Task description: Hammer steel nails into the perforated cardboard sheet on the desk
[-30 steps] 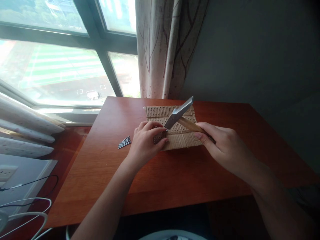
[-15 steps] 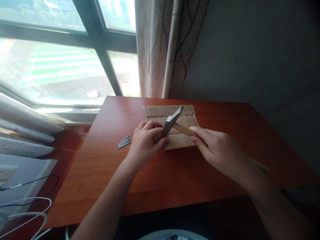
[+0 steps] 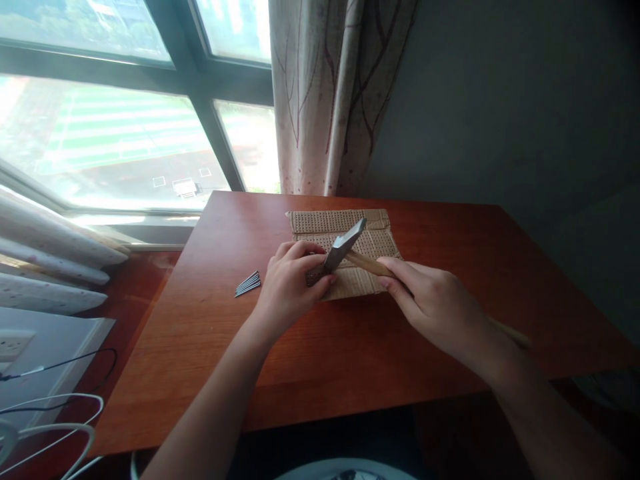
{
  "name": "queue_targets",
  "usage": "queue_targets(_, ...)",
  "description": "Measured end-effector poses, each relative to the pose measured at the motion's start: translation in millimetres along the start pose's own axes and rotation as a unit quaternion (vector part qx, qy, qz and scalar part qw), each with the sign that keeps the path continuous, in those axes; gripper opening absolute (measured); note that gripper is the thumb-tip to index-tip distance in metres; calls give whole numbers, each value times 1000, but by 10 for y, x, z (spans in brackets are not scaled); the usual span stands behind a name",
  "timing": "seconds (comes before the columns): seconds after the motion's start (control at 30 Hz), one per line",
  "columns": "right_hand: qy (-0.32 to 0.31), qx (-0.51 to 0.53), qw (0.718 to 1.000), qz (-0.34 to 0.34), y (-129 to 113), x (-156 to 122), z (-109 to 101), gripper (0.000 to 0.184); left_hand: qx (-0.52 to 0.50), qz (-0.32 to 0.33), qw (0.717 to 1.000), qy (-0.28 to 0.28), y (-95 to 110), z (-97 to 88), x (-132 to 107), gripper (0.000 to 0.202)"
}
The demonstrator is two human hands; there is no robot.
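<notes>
My right hand (image 3: pixel 435 303) grips the wooden handle of a hammer (image 3: pixel 345 244), whose metal head rests low over a small dark piece (image 3: pixel 315 274). My left hand (image 3: pixel 293 283) is closed on that piece with thumb and fingers, at the near left corner of a perforated cardboard sheet (image 3: pixel 350 230) lying on the reddish wooden table (image 3: pixel 350 347). What sits under the hammer face is hidden by my fingers. A small bundle of metal nails (image 3: pixel 249 284) lies on the table just left of my left hand.
A window and a patterned curtain (image 3: pixel 330 93) stand behind the table, with a grey wall to the right. Left of the table are a white unit with a socket (image 3: pixel 13 347) and loose cables (image 3: pixel 55 400).
The hammer head has come down from above the cardboard's far edge to just beside my left fingers. My right hand slid slightly left. My left hand stayed put.
</notes>
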State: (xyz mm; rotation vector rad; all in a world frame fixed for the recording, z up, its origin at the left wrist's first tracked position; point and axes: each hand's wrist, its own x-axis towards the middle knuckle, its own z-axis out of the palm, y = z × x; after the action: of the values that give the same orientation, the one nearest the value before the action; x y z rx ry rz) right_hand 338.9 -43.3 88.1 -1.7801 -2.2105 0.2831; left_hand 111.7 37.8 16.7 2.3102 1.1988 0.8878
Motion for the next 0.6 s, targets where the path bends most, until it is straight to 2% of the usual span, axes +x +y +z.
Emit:
queue_targets(0.13, 1, 16, 1000, 11, -2, -3, 9, 26, -7, -1, 1000, -7, 0, -21, -1, 15)
queue_targets(0.27, -6, 1, 1000, 10, 0, -7, 46, 26, -19, -2, 1000, -24, 2, -60, -1, 28)
queue_targets(0.4, 10, 30, 999, 17, 38, -26, 45, 23, -27, -3, 999, -28, 1, -77, 2, 37)
queue_targets(0.5, 34, 72, 997, 23, 103, -46, 22, 20, -27, -4, 999, -31, 1, -76, 2, 37)
queue_targets(0.6, 108, 133, 984, 45, 189, -53, 31, 19, -27, -4, 999, -33, 3, -75, -1, 37)
